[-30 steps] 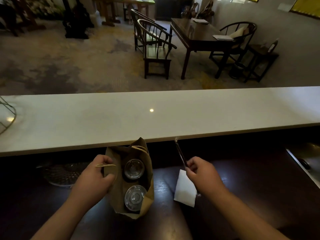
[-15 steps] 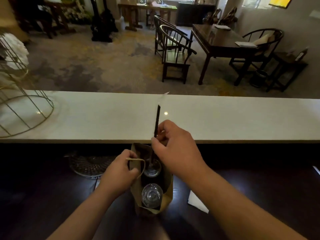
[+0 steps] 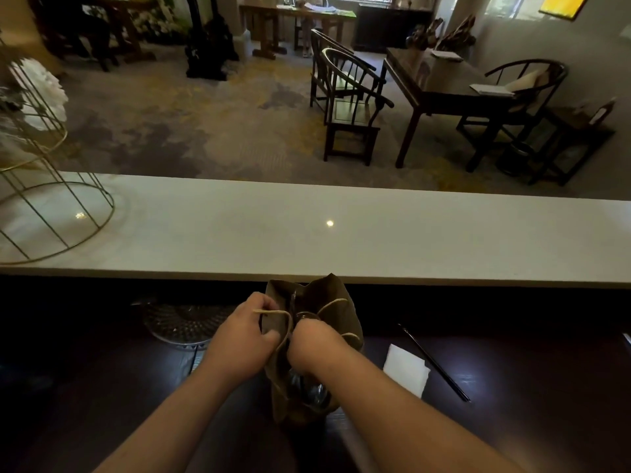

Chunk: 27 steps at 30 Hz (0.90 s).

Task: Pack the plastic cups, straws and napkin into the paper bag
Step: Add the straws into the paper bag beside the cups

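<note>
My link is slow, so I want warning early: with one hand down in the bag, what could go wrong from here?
1. The right hand is down in the bag; pulling out, it may snag the rope handle or tip the bag, which only the left hand steadies.
2. The dark straw beside the napkin is hard to see on the dark table and could be left out.
</note>
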Motion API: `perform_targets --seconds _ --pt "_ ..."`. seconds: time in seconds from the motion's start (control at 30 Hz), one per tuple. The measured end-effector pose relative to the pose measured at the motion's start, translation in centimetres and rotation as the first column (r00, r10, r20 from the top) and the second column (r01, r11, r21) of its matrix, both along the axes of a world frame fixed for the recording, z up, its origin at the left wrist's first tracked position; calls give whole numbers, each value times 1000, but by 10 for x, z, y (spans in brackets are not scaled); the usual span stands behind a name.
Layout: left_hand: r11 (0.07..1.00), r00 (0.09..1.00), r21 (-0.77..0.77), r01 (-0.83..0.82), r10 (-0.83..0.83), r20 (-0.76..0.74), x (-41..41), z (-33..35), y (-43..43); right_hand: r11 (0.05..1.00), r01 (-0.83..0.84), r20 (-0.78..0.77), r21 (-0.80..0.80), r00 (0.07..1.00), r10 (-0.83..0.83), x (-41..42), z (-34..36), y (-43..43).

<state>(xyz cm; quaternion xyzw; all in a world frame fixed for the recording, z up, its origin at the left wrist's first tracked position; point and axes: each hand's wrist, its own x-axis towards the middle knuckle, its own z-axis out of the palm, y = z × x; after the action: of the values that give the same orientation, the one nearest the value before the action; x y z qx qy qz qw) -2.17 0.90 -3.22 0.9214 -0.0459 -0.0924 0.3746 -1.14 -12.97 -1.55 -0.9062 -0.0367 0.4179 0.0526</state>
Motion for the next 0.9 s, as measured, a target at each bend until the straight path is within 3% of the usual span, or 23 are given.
perform_targets --seconds 0.13,0.33,0.53,0.8,0.9 --pt "1000 1000 -2 4 -4 3 0 0 0 997 -41 -89 -71 995 35 15 -21 5" --pt "1000 1000 0 -7 7 -2 0 -1 3 978 207 -66 -5 976 -207 21 -32 0" --pt "1000 1000 -4 -8 8 -9 3 -2 3 994 112 13 6 994 -112 24 -21 -3" --pt "1000 1000 6 3 -3 -10 5 4 0 989 15 278 147 959 -55 -11 35 -27" --pt "1000 1000 22 0 0 -19 4 6 -1 960 -75 509 269 857 -75 -30 65 -48"
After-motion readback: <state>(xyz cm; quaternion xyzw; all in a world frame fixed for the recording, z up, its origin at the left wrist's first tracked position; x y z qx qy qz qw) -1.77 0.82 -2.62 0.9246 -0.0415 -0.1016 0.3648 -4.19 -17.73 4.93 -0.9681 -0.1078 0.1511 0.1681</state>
